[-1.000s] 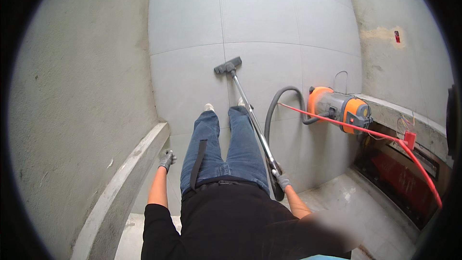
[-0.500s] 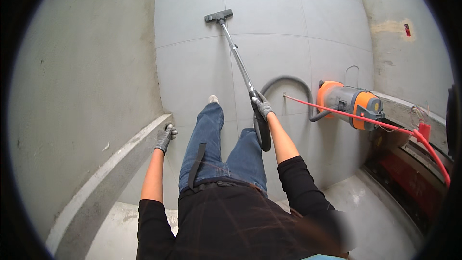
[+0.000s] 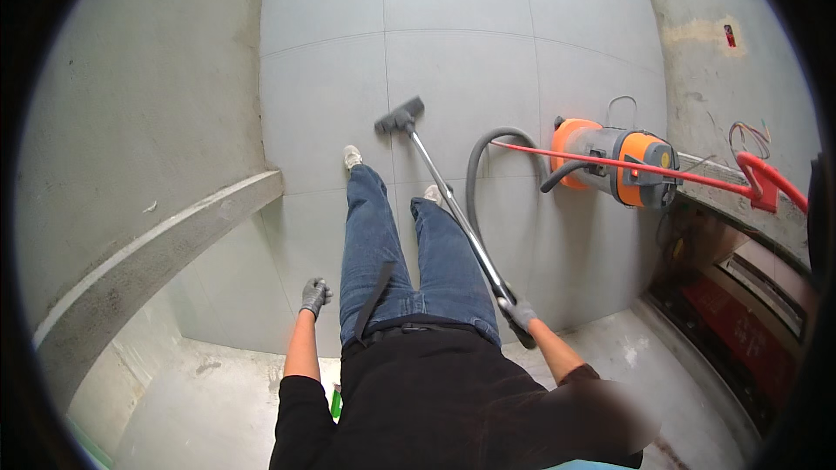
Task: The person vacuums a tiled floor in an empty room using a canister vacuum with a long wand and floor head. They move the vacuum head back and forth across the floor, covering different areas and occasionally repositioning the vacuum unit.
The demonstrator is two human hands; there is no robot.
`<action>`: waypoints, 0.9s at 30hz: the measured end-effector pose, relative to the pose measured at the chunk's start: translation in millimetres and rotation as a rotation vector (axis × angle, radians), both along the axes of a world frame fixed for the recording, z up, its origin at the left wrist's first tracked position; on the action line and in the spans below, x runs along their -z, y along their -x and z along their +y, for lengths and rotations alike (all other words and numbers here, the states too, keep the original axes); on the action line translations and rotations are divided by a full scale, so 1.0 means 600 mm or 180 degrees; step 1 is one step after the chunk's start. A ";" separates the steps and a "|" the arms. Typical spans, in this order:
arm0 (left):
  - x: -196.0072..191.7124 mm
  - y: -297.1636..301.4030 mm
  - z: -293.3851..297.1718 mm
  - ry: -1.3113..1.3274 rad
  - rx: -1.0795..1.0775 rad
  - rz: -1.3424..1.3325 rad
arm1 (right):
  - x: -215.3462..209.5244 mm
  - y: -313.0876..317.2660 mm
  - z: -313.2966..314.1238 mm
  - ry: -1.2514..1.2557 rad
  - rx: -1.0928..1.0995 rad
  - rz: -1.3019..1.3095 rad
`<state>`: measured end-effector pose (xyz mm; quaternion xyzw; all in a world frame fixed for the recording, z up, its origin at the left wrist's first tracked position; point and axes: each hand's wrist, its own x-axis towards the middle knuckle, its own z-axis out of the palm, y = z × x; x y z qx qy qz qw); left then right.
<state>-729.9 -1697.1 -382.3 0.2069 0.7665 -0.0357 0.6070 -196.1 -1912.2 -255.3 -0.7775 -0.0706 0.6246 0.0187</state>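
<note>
My gloved right hand [image 3: 520, 313] is wrapped round the grip end of a vacuum cleaner wand [image 3: 453, 204], close to my right hip. The wand's silver tube runs forward and left to a dark grey floor nozzle [image 3: 401, 117], which lies on the tiles just ahead of my feet. A grey hose [image 3: 474, 176] curves from the orange and grey vacuum cleaner [image 3: 615, 165], standing on the right; part of its run is hidden. My left hand [image 3: 315, 296], in a grey glove, hangs by my left thigh with its fingers curled in and nothing showing in them.
Large grey tiles [image 3: 461, 74] cover the floor. A concrete ledge [image 3: 165, 248] juts from the left wall [image 3: 157, 87]. On the right, a red pole-like length [image 3: 697, 176] crosses over the vacuum cleaner, near loose wires [image 3: 751, 132] at the wall.
My right hand has drawn the wand back toward my hip, bringing the nozzle closer to my feet and turning it. My left hand has come back beside my thigh.
</note>
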 end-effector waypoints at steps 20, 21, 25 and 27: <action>0.022 0.040 -0.126 -0.0936 -0.0872 -0.0569 | 0.127 0.037 0.166 -0.0744 -0.1376 -0.0397; 0.022 0.048 -0.142 -0.0801 -0.0927 -0.0553 | 0.113 0.032 0.134 -0.0682 -0.1559 -0.0511; 0.034 0.076 -0.233 -0.0510 -0.1139 -0.0290 | 0.028 -0.064 -0.021 -0.0161 -0.2115 -0.0746; 0.040 0.086 -0.289 -0.0464 -0.1193 -0.0267 | -0.020 -0.141 -0.088 -0.0010 -0.2549 -0.0956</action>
